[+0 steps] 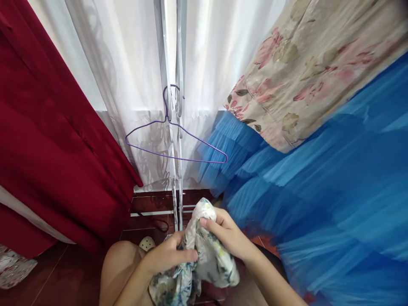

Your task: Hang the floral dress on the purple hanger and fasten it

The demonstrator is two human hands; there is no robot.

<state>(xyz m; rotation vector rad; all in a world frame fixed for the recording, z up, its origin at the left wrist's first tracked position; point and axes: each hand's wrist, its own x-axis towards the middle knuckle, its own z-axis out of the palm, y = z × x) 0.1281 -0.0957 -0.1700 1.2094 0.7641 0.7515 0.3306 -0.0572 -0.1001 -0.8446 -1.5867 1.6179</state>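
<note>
Bunched between my hands is a white floral garment (pixel 207 250) with green, blue and yellow print; its full shape is lost in the folds. My left hand (pixel 172 254) grips it at the lower left, thumb on top. Higher up, my right hand (pixel 223 231) pinches the cloth near its top end, thumb pressed over the fabric. Ahead of both hands, a purple wire hanger (pixel 177 158) hangs by its hook from a white metal rack (pixel 178 187), with no clothing on it.
Dark red fabric (pixel 63 140) hangs at the left. On the right hang a beige floral dress (pixel 274 97) and a wide blue tulle skirt (pixel 302 191). White curtains (pixel 121 51) cover the back. A light perforated clog (pixel 147 243) shows beside my left knee on the red tiled floor (pixel 60 272).
</note>
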